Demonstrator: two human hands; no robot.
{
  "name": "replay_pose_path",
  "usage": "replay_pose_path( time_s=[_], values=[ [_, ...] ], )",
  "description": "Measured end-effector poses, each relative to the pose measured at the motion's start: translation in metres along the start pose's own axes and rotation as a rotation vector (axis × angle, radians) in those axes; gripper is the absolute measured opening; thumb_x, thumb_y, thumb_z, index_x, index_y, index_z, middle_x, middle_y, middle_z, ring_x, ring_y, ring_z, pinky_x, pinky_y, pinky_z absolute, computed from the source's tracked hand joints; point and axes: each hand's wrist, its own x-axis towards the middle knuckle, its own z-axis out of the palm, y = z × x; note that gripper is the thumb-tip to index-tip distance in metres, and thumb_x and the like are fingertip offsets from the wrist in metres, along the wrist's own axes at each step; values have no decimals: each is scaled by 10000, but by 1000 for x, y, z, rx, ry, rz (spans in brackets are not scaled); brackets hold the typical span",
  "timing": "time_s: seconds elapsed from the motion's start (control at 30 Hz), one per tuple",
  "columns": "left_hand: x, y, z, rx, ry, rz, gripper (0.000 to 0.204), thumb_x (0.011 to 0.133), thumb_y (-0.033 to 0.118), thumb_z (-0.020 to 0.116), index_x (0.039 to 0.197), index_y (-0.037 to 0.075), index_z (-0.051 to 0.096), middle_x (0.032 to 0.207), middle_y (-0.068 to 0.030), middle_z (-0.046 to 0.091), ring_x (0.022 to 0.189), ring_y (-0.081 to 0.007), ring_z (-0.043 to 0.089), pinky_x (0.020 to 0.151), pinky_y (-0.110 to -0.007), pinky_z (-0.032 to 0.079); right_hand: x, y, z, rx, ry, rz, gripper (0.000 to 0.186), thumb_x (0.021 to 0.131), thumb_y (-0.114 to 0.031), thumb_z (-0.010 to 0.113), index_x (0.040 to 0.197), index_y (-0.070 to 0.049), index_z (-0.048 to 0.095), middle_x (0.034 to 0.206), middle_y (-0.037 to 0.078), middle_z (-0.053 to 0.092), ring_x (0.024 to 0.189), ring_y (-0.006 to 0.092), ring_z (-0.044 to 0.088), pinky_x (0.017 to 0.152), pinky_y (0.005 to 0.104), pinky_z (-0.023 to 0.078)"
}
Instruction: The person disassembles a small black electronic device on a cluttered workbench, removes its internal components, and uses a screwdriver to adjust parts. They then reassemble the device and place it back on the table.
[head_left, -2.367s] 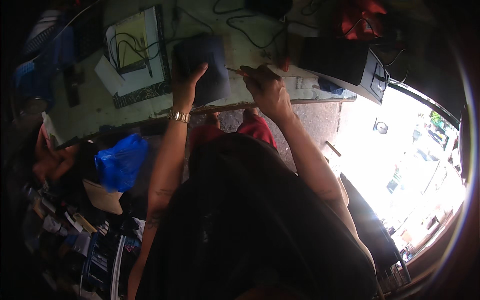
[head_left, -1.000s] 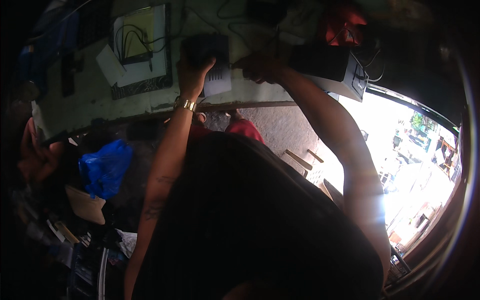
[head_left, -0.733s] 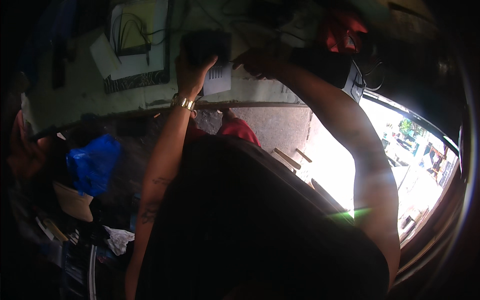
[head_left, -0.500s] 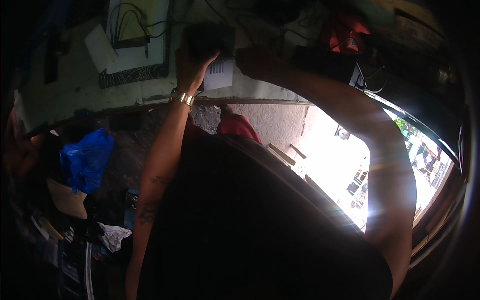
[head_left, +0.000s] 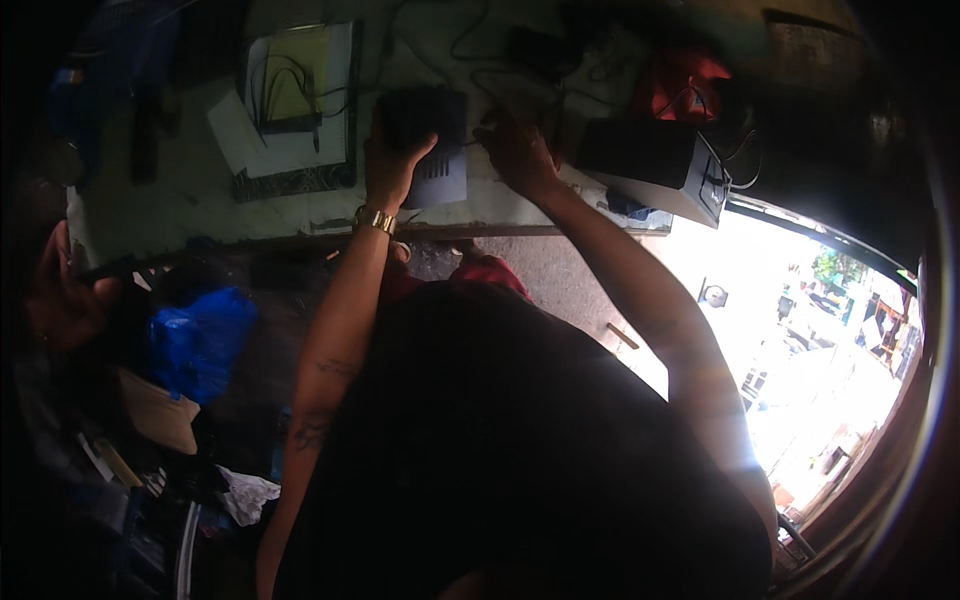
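My left hand point(head_left: 395, 165) grips a dark box point(head_left: 440, 175) with a lighter slotted panel, lying at the workbench's front edge; the thumb rests on its face. My right hand point(head_left: 515, 150) is beside the box's right side, fingers bent around a thin tool that points at that side; the tool is dim and partly hidden. Behind and around the box, dark cables point(head_left: 475, 75) snake over the worn bench point(head_left: 130, 210). At the left lie papers point(head_left: 230, 135) on a patterned pad with a coiled cord.
A black case point(head_left: 650, 155) with cables stands right of my hands, before a red bag point(head_left: 680, 85). Below at left are a blue plastic bag point(head_left: 200, 340), cardboard point(head_left: 160, 410) and clutter, with what looks like another person point(head_left: 75, 285) at the edge. Bright daylight floods the lower right.
Over the last second my right forearm has swung inward and lower in the picture, and my right wrist is more bent. My left hand stays on the box; the whole view has shifted slightly.
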Motion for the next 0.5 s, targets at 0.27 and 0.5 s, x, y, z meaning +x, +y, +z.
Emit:
replay_pose_path(
  time_s=[0.27, 0.5],
  values=[
    [-4, 4, -1, 67, -106, -114, 957, 809, 245, 872, 1561, -22, 344, 1499, -181, 503, 1354, -253, 517, 1117, -369, 460, -22, -25, 13, 238, 188, 304, 241, 988, -245, 614, 1191, -156, 520, 807, 262, 698, 838, 521, 672, 716, 613, 507],
    [-5, 8, 5, 35, -62, -61, 777, 808, 201, 876, 1441, -13, 480, 1348, -129, 608, 1222, -222, 590, 1043, -359, 502, -23, -13, 9, 194, 162, 309, 299, 954, -178, 638, 1237, -137, 547, 894, 235, 717, 867, 488, 693, 700, 563, 542]
  ],
)
